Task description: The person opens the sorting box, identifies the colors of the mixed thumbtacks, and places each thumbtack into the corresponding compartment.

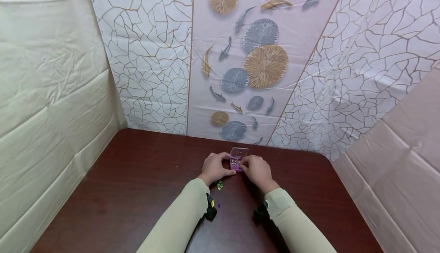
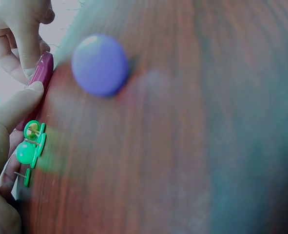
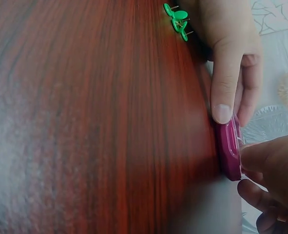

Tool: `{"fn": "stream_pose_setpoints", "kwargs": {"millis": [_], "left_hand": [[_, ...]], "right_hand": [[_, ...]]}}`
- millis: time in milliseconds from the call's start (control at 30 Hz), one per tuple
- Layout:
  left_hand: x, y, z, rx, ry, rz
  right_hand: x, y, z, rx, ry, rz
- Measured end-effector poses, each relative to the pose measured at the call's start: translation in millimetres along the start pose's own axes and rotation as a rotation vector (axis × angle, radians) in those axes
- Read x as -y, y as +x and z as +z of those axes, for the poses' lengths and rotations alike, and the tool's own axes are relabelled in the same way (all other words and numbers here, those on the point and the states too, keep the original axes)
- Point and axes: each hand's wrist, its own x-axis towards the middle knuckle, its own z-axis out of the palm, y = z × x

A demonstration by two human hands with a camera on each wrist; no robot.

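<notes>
A small purple case (image 1: pixel 236 170) with a raised clear lid (image 1: pixel 239 151) lies near the table's far edge. Its compartments hold several small light pieces, too small to make out. My left hand (image 1: pixel 214 167) grips the case from the left, thumb on the near side (image 3: pixel 229 146) and fingers behind. Over the right compartment my right hand (image 1: pixel 258 172) bends its fingers down into the case; whether the fingertips pinch anything is hidden. Green thumbtacks (image 2: pixel 26 152) lie in a small cluster by the left wrist. Nearer me is a purple round-headed piece (image 2: pixel 100 65), blurred in the left wrist view.
The dark red-brown table (image 1: pixel 144 192) runs under both arms. Behind it hangs a patterned cloth (image 1: pixel 237 104) with fish, and pale cloth (image 1: pixel 51 111) borders the sides. Black wrist cameras (image 1: pixel 210 207) sit under both cuffs, close to the tabletop.
</notes>
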Motion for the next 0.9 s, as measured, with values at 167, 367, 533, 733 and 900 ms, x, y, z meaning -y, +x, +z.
{"fn": "stream_pose_setpoints", "kwargs": {"millis": [167,367,533,733,900], "left_hand": [[-1.0,-1.0,0.7,0.005,-0.008,0.001],[-1.4,-1.8,2.6,0.007,-0.009,0.006],[-2.8,-2.0,2.5,0.004,0.001,0.015],[-4.9,-3.6,-3.0,-0.011,-0.004,0.031],[-0.7,-3.2,-6.4,0.001,-0.029,0.031]], "right_hand": [[-2.6,-1.7,2.5,-0.009,0.009,0.03],[-4.1,-11.0,4.9,-0.097,0.035,0.033],[7.2,-27.5,-2.8,-0.165,0.08,-0.016],[43.9,-59.8,-15.6,-0.012,0.114,-0.188],[73.4,-83.9,-18.8,0.154,0.148,-0.312]]}}
